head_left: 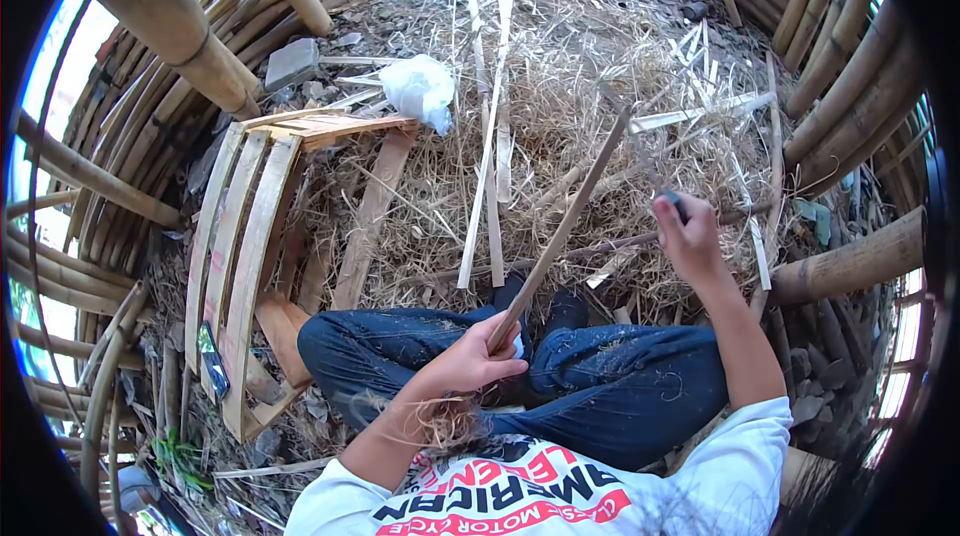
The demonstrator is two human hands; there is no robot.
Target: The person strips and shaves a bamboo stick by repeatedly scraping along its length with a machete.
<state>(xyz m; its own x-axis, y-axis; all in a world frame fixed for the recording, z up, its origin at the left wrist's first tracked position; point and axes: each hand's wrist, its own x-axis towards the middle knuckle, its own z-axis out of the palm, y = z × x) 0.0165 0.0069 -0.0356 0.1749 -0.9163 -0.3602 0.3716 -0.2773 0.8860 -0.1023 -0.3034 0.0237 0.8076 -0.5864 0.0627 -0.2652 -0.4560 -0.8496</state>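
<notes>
My left hand (468, 356) is closed around the lower end of a long brown bamboo strip (565, 226), close over my lap. The strip slants up and away to the right, across the ground ahead of my legs. In my right hand (692, 236) is a knife (676, 204), gripped by its dark handle. Its greyish blade points up and to the left, near the strip's far end, and is partly blurred. A tangle of curly shavings (448, 423) hangs at my left wrist.
Shavings (560, 116) cover the ground ahead, with pale split strips (487, 156) lying across them. A slatted wooden crate (262, 226) stands left, bearing a phone (213, 361) and a white plastic bag (417, 91). A grey block (292, 64) lies behind it. Bamboo poles (855, 256) surround the space.
</notes>
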